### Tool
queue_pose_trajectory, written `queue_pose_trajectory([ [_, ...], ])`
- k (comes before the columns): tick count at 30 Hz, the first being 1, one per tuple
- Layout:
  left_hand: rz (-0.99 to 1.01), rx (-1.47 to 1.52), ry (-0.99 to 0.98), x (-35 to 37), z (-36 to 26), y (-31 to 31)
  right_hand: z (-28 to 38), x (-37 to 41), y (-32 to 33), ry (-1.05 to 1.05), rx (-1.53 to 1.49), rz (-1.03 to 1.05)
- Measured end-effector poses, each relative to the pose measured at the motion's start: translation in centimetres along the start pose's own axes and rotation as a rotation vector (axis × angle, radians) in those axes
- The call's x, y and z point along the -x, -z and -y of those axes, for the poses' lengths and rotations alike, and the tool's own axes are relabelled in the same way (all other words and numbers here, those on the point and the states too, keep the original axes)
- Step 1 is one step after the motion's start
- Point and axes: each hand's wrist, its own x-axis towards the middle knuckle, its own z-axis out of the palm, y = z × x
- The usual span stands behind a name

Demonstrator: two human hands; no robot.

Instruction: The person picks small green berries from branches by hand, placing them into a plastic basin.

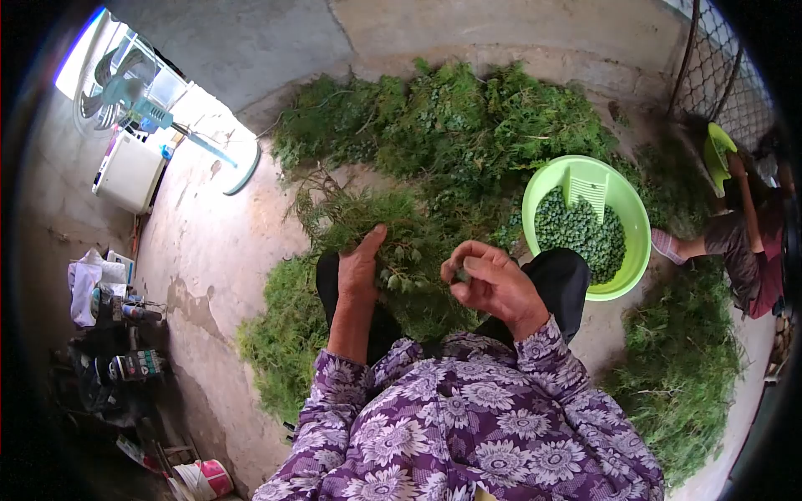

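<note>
My left hand (359,267) is closed around a leafy evergreen branch (368,210), its thumb lying along the top. Small pale blue-green cones (407,265) hang from the branch between my two hands. My right hand (499,288) is curled just to the right, with thumb and fingers pinched over a small grey-green cone (461,274). Close by on the right stands a light green basin (642,242) with a ribbed washboard part (587,190) inside. A heap of picked green cones (576,238) fills its lower part.
Cut evergreen branches (451,117) lie along the wall, with another pile (677,367) at right. A co-worker (739,234) at far right has a hand at a green basin (718,154). A standing fan (138,108) is at upper left; a motorbike (125,359) stands at left.
</note>
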Motion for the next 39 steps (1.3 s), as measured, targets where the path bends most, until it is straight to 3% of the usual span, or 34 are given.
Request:
queue_pose_trajectory([
  [3,0.017,0.028,0.087,0.6,-0.4,-0.4,0.3,-0.7,1.1,0.053,0.086,-0.054],
  [5,0.032,0.005,0.093,1.2,-0.6,-0.9,0.2,-1.1,1.0,0.077,0.391,-0.230],
  [8,0.114,0.081,0.068,1.1,0.1,-0.8,-0.6,-1.6,0.2,0.137,0.637,-0.326],
  [9,0.114,0.080,0.070,1.2,0.1,-1.0,-1.0,-1.8,0.3,0.136,0.636,-0.328],
  [11,0.158,0.087,0.068,1.6,-0.2,-1.5,-1.8,-2.4,0.7,0.358,0.940,-0.290],
  [13,0.147,0.062,0.061,1.5,0.0,-1.6,-1.7,-2.5,0.2,0.313,0.915,-0.305],
  [15,0.136,0.038,0.054,1.6,0.1,-1.8,-1.9,-2.7,0.1,0.415,1.036,-0.300],
  [22,0.135,0.076,0.055,1.6,0.3,-1.7,-2.2,-2.7,0.3,0.367,0.952,-0.278],
  [25,0.159,0.073,0.042,1.0,1.1,-1.3,-2.4,-2.6,0.2,0.391,0.855,-0.290],
  [28,0.165,0.052,0.020,0.7,1.3,-1.2,-2.3,-2.5,-0.4,0.278,0.635,-0.325],
  [30,0.165,0.047,0.009,0.7,1.3,-1.4,-2.6,-2.4,-0.2,0.452,0.981,-0.323],
  [34,0.116,-0.078,-0.096,0.1,1.5,-1.3,-2.6,-2.0,-0.9,0.569,1.081,-0.304],
  [35,0.054,-0.159,-0.131,-0.3,1.6,-1.0,-1.9,-1.4,-1.1,0.333,0.946,-0.245],
  [36,0.015,-0.045,-0.024,-0.9,1.3,-0.4,-1.4,-0.9,-1.0,0.101,0.804,-0.185],
  [37,-0.023,0.069,0.082,-1.2,0.2,0.0,-1.3,-0.6,-0.4,0.104,0.804,-0.186],
  [39,-0.065,0.019,0.069,-1.1,-1.4,0.7,-1.1,-0.1,0.5,-0.101,0.184,-0.037],
])
